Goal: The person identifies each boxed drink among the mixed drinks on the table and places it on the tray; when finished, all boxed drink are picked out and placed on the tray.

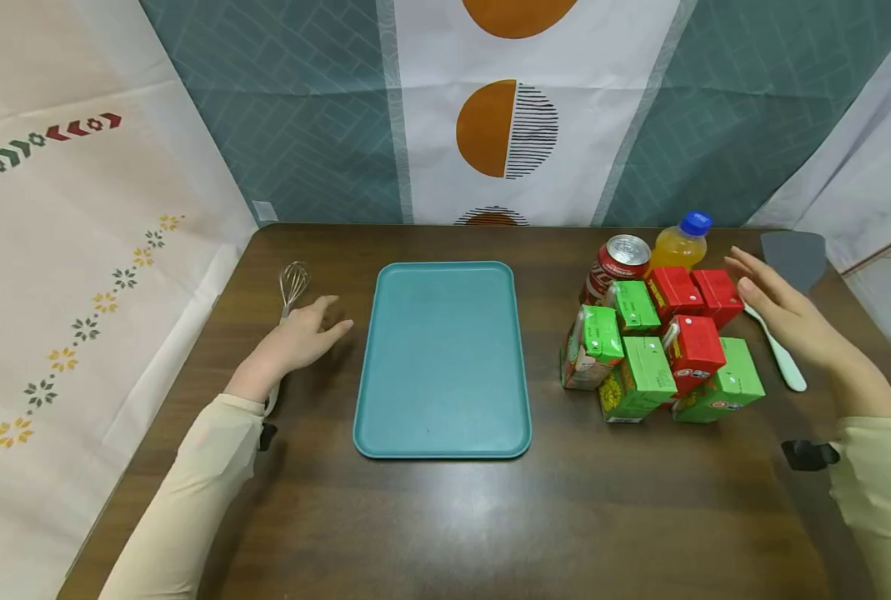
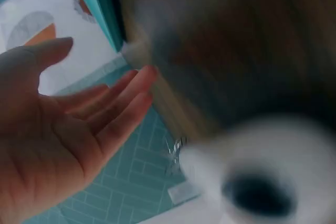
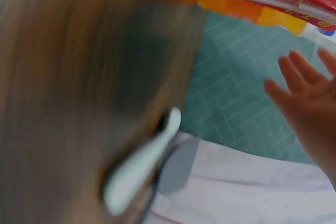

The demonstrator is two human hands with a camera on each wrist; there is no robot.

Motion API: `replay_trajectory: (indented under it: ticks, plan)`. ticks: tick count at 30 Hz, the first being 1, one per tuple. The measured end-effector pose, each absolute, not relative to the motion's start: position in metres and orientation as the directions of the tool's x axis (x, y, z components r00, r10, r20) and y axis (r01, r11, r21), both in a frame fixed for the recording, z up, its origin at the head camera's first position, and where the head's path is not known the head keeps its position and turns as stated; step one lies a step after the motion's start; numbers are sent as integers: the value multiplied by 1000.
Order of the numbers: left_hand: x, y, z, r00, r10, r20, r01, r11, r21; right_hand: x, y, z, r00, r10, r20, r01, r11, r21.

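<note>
My left hand (image 1: 300,336) hovers over the table's left side with relaxed fingers, holding nothing. Beneath it lies a whisk (image 1: 293,282), its handle partly hidden by the hand and wrist. A teal tray (image 1: 442,358) rests flat in the middle, right of that hand. My right hand (image 1: 786,312) is held with fingers extended beside red drink boxes (image 1: 693,350) and green drink boxes (image 1: 646,367), grasping none of them. Under and beyond it lies a spatula with a grey blade (image 1: 794,254) and a pale handle (image 3: 139,166).
Behind the boxes stand a red soda can (image 1: 616,262) and a bottle of orange drink (image 1: 681,242) with a blue cap. The brown wooden table (image 1: 445,533) meets a patterned cloth (image 1: 325,108) at the back. Another light cloth (image 1: 100,275) hangs along the left.
</note>
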State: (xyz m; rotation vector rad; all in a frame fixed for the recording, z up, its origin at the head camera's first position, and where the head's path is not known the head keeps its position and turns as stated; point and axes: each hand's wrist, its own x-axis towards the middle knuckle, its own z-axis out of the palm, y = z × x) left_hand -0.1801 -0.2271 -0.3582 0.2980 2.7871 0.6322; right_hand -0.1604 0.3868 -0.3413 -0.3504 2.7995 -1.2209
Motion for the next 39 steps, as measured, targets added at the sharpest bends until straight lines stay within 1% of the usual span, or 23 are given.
replay_trajectory:
  ticks: [4,6,10,12,13,20,24,30,37,39]
  plan:
    - [-183,-217,-365,-946,224,-235,85,869,487,-162,382,-347,-964,-265,31,-181,566,-805]
    - [-183,-213,-366,-941,212,-262,57,866,497,-163,382,-348,-962,-273,14,-168,550,-818]
    - [-185,-204,-366,-923,211,-322,13,853,522,-167,381,-348,-956,-293,-14,-179,620,-764]
    - [-185,-200,-366,-909,231,-348,6,840,542,-168,381,-347,-957,-290,-13,-198,683,-703]
    - [-186,-198,-367,-903,241,-355,6,835,550,-168,380,-347,-955,-296,-9,-207,691,-693]
    - [-190,-188,-370,-872,310,-380,30,808,589,-168,379,-352,-945,-321,60,-261,634,-728]
    - [-194,-184,-371,-848,338,-407,17,787,617,-166,382,-355,-953,-287,99,-259,598,-759]
    - [-198,-183,-370,-824,385,-416,42,774,632,-156,382,-351,-963,-224,151,-255,566,-784]
    - [-196,-181,-369,-818,369,-442,49,809,586,-148,370,-328,-977,-68,200,-197,636,-746]
    - [-196,-180,-369,-822,357,-443,44,816,576,-145,365,-320,-971,-40,236,-206,643,-737]
